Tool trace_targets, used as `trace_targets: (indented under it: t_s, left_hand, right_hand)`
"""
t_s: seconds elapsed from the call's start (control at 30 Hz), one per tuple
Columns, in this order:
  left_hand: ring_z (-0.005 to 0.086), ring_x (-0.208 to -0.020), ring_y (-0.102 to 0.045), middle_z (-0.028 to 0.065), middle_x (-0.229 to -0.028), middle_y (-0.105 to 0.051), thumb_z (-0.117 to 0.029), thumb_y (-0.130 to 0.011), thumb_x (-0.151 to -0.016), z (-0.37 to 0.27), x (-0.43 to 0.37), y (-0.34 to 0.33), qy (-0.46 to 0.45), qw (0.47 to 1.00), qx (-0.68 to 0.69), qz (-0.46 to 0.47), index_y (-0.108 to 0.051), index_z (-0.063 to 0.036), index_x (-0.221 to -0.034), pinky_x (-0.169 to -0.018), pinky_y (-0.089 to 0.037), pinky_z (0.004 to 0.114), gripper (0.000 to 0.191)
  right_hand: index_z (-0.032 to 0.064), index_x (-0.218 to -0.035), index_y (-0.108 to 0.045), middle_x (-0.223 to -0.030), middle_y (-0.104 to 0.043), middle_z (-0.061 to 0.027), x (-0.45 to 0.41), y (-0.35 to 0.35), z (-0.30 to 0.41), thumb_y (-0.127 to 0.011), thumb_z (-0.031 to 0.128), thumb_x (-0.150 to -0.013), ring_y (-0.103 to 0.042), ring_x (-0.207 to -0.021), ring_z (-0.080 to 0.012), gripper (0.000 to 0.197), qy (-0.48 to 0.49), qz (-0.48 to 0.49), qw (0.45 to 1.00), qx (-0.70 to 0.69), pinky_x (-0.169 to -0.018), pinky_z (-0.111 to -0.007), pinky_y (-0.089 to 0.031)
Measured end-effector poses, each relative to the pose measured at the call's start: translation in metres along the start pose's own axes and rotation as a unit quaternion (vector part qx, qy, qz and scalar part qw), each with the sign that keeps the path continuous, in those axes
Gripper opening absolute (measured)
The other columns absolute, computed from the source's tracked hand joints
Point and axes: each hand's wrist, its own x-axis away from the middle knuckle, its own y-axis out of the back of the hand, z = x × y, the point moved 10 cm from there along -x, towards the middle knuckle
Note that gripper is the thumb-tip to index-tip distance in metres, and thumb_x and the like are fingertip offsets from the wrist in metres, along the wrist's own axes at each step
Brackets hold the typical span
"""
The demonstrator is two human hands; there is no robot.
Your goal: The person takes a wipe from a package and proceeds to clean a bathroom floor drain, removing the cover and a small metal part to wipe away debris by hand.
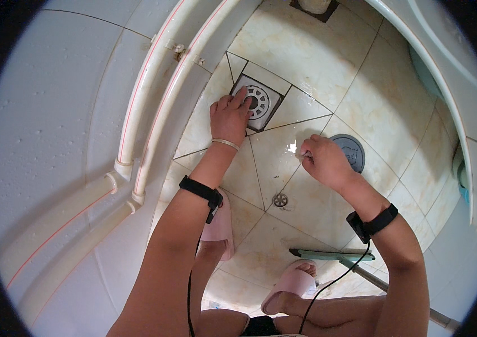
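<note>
My left hand rests with spread fingers on the left side of a square metal floor drain, its fingertips at the round slotted grate. To the right, my right hand is closed around something small and light-coloured that shows only in part at the fingers. Beneath and behind that hand lies a round grey disc with a raised figure on it, partly covered. A small round drain strainer lies on the tiled floor below my right hand.
White pipes with red lines run along the tiled wall at left. A green floor squeegee lies near my feet in pink slippers. At right curves a large white basin or appliance rim. Wet patches shine on the tiles.
</note>
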Motion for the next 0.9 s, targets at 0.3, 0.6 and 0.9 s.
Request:
trace_targets:
  t_s: [0.3, 0.6, 0.9]
  left_hand:
    - [0.0235, -0.098, -0.052, 0.0034, -0.109, -0.057, -0.014, -0.070, -0.066, 0.004, 0.009, 0.014, 0.017, 0.994, 0.101, -0.040, -0.065, -0.0129, -0.096, -0.085, -0.038, 0.036, 0.031]
    - [0.0245, -0.091, -0.052, 0.0045, -0.093, -0.058, -0.012, -0.071, -0.064, 0.001, 0.004, 0.023, 0.035, 0.989, 0.135, -0.039, -0.065, -0.0114, -0.087, -0.078, -0.040, 0.038, 0.023]
    - [0.0269, -0.083, -0.053, 0.0096, -0.083, -0.054, -0.021, -0.064, -0.069, -0.149, 0.112, -0.009, -0.219, 0.925, 0.190, 0.244, -0.059, -0.0068, -0.075, -0.076, -0.043, 0.038, 0.016]
  right_hand:
    - [0.0046, -0.075, -0.056, -0.077, -0.055, -0.0136, 0.003, -0.003, -0.006, -0.057, 0.007, -0.068, -0.056, -0.074, -0.0336, 0.007, -0.003, 0.006, 1.000, 0.006, -0.066, -0.042, -0.047]
    - [0.0035, -0.076, -0.056, -0.076, -0.054, -0.0137, -0.002, -0.006, -0.006, -0.056, 0.006, -0.068, -0.055, -0.073, -0.0333, 0.008, 0.014, 0.008, 1.000, 0.023, -0.064, -0.042, -0.046]
    - [0.0028, -0.077, -0.055, -0.075, -0.054, -0.0131, -0.004, -0.003, -0.009, -0.054, 0.005, -0.069, -0.054, -0.073, -0.0327, 0.009, 0.013, 0.004, 0.999, 0.036, -0.064, -0.041, -0.044]
